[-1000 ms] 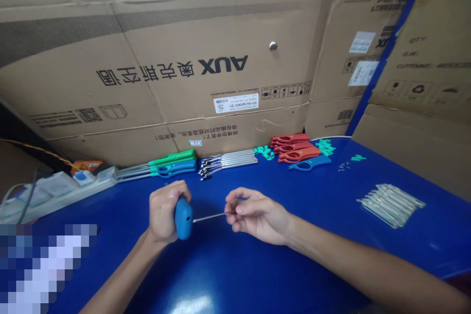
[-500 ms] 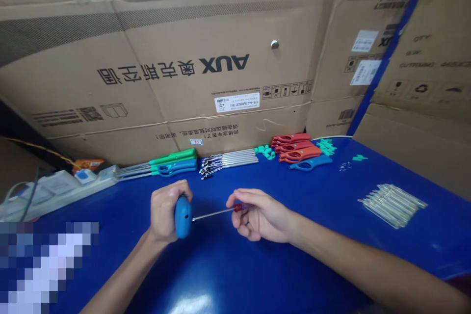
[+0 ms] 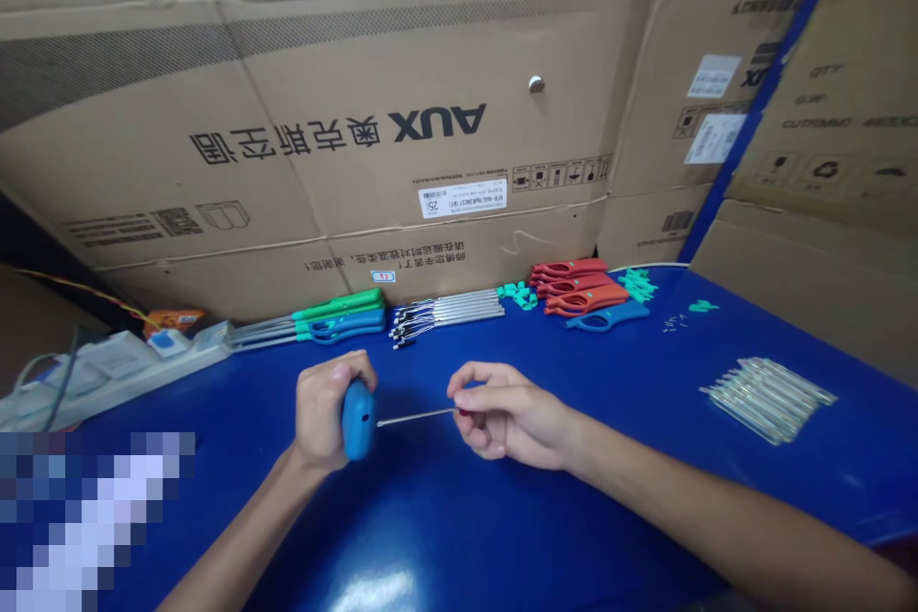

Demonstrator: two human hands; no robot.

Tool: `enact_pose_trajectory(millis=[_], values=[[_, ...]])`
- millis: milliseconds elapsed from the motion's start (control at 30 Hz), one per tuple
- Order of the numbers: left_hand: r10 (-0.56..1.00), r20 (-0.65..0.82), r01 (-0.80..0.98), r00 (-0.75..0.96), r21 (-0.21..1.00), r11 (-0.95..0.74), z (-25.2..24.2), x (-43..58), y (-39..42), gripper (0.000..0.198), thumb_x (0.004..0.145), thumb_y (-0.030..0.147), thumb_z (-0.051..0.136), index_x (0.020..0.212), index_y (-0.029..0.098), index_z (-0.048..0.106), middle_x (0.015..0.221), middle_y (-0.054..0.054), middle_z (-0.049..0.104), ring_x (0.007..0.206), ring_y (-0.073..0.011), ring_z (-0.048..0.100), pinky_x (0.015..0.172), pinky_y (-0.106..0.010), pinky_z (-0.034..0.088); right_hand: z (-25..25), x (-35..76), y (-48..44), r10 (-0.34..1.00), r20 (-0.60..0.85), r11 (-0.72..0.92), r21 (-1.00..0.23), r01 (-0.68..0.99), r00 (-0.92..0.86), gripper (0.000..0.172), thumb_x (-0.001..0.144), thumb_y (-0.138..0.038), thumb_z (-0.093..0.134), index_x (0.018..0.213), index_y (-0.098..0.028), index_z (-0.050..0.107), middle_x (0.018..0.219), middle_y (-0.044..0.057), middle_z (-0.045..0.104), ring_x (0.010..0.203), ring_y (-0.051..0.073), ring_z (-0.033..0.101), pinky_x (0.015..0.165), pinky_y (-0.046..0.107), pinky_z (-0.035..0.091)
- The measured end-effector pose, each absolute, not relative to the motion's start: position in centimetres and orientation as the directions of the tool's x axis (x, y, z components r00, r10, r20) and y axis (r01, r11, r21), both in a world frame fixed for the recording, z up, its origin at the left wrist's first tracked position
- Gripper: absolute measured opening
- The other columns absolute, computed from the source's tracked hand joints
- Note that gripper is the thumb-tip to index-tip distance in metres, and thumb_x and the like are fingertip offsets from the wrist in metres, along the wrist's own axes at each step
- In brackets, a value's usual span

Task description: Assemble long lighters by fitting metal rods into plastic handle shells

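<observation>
My left hand [image 3: 324,413] is wrapped round a blue plastic handle [image 3: 357,421] held just above the blue table [image 3: 502,535]. A thin metal rod [image 3: 414,418] sticks out of the handle to the right. My right hand [image 3: 502,416] pinches the far end of that rod between thumb and fingers, and a small red bit shows at the fingertips. Both hands are near the middle of the table.
Cardboard boxes wall the back and right. Along the back edge lie green and blue handled tools [image 3: 337,317], loose metal rods [image 3: 448,314], red handles [image 3: 574,287] and small green parts [image 3: 635,285]. A bundle of clear tubes [image 3: 767,387] lies at right, a power strip [image 3: 107,363] at left.
My right hand's fingers have closed over the rod's red tip, which showed more plainly half a second ago. The left hand and handle have barely moved.
</observation>
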State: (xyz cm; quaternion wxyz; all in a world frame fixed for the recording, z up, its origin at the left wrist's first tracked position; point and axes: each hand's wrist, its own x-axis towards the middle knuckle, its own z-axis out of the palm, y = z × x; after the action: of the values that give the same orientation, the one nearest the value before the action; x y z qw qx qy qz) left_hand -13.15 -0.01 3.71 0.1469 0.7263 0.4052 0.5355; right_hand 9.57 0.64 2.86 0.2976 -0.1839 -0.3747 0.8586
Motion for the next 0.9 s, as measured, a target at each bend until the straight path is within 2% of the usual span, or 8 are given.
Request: enact_pose_trajectory(millis=[133,267,367,467,533,600,700,900], values=[[0.749,0.656,0.431,0.092,0.652,-0.624,3.7,-13.2,0.0,0.047,0.094,0.031,0.029,0.050,0.019,0.041,0.049,-0.001,0.043,0.049,-0.0139,0.038,0.051,-0.030,0.030,2.6,9.6,0.7,0.644,-0.018,-0.545,-0.713,-0.441,-0.765,0.028,0.055,-0.006,0.077,0.076,-0.013,0.060,0.067,-0.001,0.060,0.053,0.007,0.048,0.044,0.019,0.030],[0.748,0.657,0.442,0.097,0.645,-0.624,3.8,-13.1,-0.1,0.046,0.093,0.030,0.029,0.051,0.019,0.042,0.049,-0.001,0.043,0.049,-0.0140,0.038,0.051,-0.029,0.030,2.3,9.9,1.2,0.649,-0.028,-0.529,-0.735,-0.425,-0.760,0.020,0.066,-0.017,0.076,0.075,-0.014,0.058,0.061,0.001,0.060,0.051,0.009,0.049,0.044,0.020,0.030],[0.746,0.656,0.461,0.116,0.630,-0.625,4.0,-12.8,-0.2,0.045,0.093,0.029,0.029,0.052,0.019,0.042,0.050,-0.001,0.044,0.050,-0.0140,0.039,0.052,-0.029,0.031,2.4,9.9,1.2,0.674,-0.015,-0.494,-0.753,-0.435,-0.739,0.025,0.076,-0.028,0.071,0.093,-0.017,0.057,0.073,0.005,0.066,0.058,0.013,0.056,0.049,0.023,0.036],[0.730,0.665,0.510,0.157,0.578,-0.637,4.1,-12.3,-0.4,0.045,0.094,0.026,0.027,0.052,0.019,0.041,0.050,-0.001,0.043,0.049,-0.0137,0.040,0.053,-0.028,0.031,3.1,9.8,0.7,0.653,0.008,-0.516,-0.727,-0.453,-0.757,0.036,0.073,-0.022,0.069,0.106,-0.018,0.055,0.075,0.002,0.063,0.064,0.012,0.055,0.057,0.025,0.036],[0.707,0.680,0.545,0.197,0.523,-0.655,3.9,-11.8,-0.5,0.045,0.094,0.024,0.025,0.053,0.019,0.041,0.050,0.000,0.043,0.049,-0.0134,0.040,0.053,-0.028,0.032,3.5,9.6,0.1,0.618,0.009,-0.552,-0.707,-0.442,-0.786,0.034,0.070,-0.023,0.067,0.102,-0.013,0.060,0.068,-0.001,0.056,0.060,0.009,0.047,0.057,0.024,0.033],[0.682,0.691,0.564,0.238,0.474,-0.676,3.6,-11.4,-0.7,0.044,0.095,0.021,0.023,0.055,0.019,0.042,0.051,0.000,0.043,0.049,-0.0129,0.040,0.055,-0.028,0.032,3.8,9.3,-0.6,0.606,-0.005,-0.533,-0.745,-0.401,-0.795,0.029,0.067,-0.024,0.069,0.092,-0.010,0.064,0.062,-0.003,0.050,0.054,0.006,0.041,0.055,0.023,0.031],[0.646,0.703,0.561,0.297,0.418,-0.714,3.1,-11.0,-0.7,0.043,0.095,0.018,0.022,0.058,0.018,0.042,0.052,0.001,0.043,0.049,-0.0121,0.039,0.056,-0.027,0.032,3.7,8.8,-1.4,0.617,-0.054,-0.481,-0.815,-0.322,-0.785,0.020,0.066,-0.022,0.074,0.079,-0.010,0.064,0.061,-0.002,0.055,0.044,0.003,0.035,0.049,0.023,0.027],[0.628,0.687,0.548,0.366,0.387,-0.742,2.6,-10.9,-0.7,0.041,0.097,0.017,0.021,0.061,0.018,0.041,0.054,0.001,0.044,0.050,-0.0114,0.040,0.057,-0.027,0.031,3.0,8.3,-1.7,0.568,-0.078,-0.530,-0.796,-0.291,-0.820,0.020,0.066,-0.025,0.076,0.072,-0.011,0.063,0.065,0.001,0.063,0.037,0.001,0.033,0.042,0.021,0.025]])
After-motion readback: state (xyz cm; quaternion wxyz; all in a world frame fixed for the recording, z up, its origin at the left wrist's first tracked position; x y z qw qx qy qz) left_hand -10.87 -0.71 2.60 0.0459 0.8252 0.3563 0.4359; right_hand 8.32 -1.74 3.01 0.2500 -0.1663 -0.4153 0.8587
